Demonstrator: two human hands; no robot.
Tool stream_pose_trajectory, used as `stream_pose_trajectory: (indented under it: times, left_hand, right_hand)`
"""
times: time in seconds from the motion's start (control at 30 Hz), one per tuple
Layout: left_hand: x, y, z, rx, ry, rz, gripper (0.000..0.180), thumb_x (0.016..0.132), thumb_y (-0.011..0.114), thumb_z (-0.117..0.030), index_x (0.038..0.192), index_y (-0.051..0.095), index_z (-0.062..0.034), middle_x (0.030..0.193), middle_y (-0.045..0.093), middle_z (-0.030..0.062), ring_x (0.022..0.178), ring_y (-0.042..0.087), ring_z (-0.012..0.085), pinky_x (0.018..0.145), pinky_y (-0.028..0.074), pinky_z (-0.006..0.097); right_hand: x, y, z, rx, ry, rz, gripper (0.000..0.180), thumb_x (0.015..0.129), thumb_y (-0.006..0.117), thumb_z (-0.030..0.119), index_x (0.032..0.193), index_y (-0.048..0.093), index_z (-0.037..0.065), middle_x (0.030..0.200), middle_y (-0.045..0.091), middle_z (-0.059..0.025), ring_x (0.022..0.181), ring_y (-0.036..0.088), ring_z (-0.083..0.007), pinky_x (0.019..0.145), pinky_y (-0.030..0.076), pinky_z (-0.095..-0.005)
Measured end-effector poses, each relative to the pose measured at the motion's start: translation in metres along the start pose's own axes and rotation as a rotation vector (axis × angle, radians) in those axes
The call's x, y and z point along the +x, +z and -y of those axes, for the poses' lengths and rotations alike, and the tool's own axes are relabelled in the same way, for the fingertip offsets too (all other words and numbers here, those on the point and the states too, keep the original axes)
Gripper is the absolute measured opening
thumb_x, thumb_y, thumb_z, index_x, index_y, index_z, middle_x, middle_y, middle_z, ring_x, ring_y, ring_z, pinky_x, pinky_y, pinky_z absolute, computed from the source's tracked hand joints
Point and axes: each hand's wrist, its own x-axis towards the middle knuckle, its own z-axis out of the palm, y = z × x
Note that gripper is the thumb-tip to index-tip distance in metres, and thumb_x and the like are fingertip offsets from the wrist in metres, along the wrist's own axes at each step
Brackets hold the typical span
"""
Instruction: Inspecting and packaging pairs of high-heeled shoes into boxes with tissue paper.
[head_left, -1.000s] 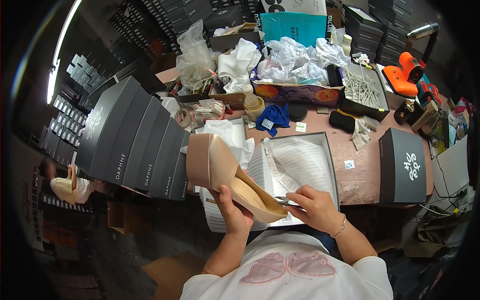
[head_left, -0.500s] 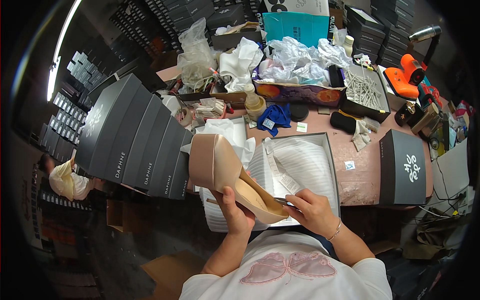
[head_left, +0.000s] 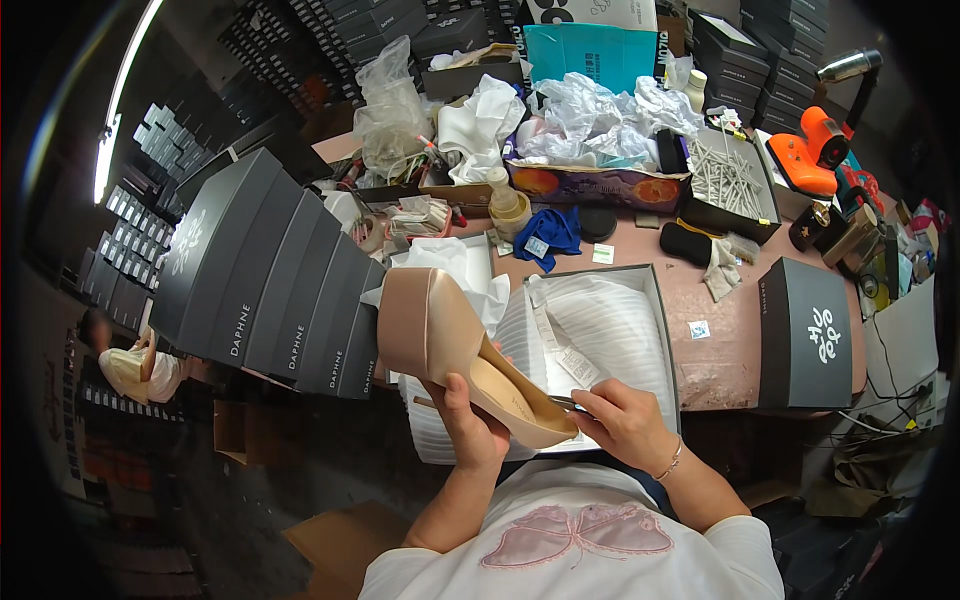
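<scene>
A beige satin pump (head_left: 455,335) hangs tilted over the open shoebox, its thick end up at the left and its opening toward the lower right. My left hand (head_left: 470,425) is closed around the underside, with the thumb pressed on the side. Fingers of my right hand (head_left: 625,425) pinch a small dark tool (head_left: 566,402) against the rim of the shoe's opening. Most of that tool is hidden, so its kind is unclear. Below them, the grey open shoebox (head_left: 668,340) holds white ribbed padding (head_left: 605,310) and a white tag (head_left: 575,365).
Dark grey shoeboxes (head_left: 270,270) lean in a row at the left; another closed shoebox (head_left: 805,335) stands at the right. Behind are a blue cloth (head_left: 550,235), a pump bottle (head_left: 508,205), a black brush (head_left: 690,243), a box of white sticks (head_left: 722,180) and crumpled paper (head_left: 600,115). A person (head_left: 135,365) is at far left.
My hands, the pump and the small tool stay almost exactly where they were. At the far left the other person's arm and body have shifted slightly.
</scene>
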Motion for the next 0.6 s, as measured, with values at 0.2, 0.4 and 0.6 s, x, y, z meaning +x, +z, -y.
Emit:
stream_pose_trajectory:
  times: [0.2, 0.4, 0.6]
  left_hand:
    - [0.0004, 0.0011, -0.0007, -0.009, 0.002, -0.013, 0.076, 0.088, 0.052, -0.061, 0.135, 0.039, -0.0032, 0.126, 0.048, 0.0156, 0.12, 0.048, 0.0271, 0.102, 0.041, 0.044]
    - [0.0014, -0.0029, 0.0008, -0.007, 0.012, 0.002, 0.075, 0.088, 0.053, -0.06, 0.135, 0.039, -0.003, 0.127, 0.047, 0.0143, 0.121, 0.048, 0.0272, 0.102, 0.041, 0.045]
    - [0.0009, -0.0033, 0.0011, -0.002, 0.027, 0.007, 0.074, 0.088, 0.053, -0.059, 0.134, 0.039, -0.0033, 0.126, 0.048, 0.014, 0.12, 0.048, 0.027, 0.102, 0.041, 0.045]
  right_hand:
    - [0.0008, -0.0008, -0.0008, -0.021, -0.033, 0.004, 0.025, 0.076, 0.075, 0.015, 0.096, 0.065, 0.007, 0.077, 0.059, -0.0035, 0.06, 0.06, -0.0177, 0.05, 0.048, -0.0294]
    - [0.0014, -0.0002, -0.0007, -0.054, -0.069, -0.001, 0.023, 0.076, 0.074, 0.014, 0.095, 0.065, 0.007, 0.076, 0.058, -0.0031, 0.06, 0.059, -0.0175, 0.05, 0.048, -0.0295]
    - [0.0008, 0.0025, -0.0014, -0.087, -0.091, -0.015, 0.022, 0.075, 0.074, 0.014, 0.094, 0.065, 0.007, 0.074, 0.056, -0.0023, 0.06, 0.057, -0.0168, 0.05, 0.047, -0.0295]
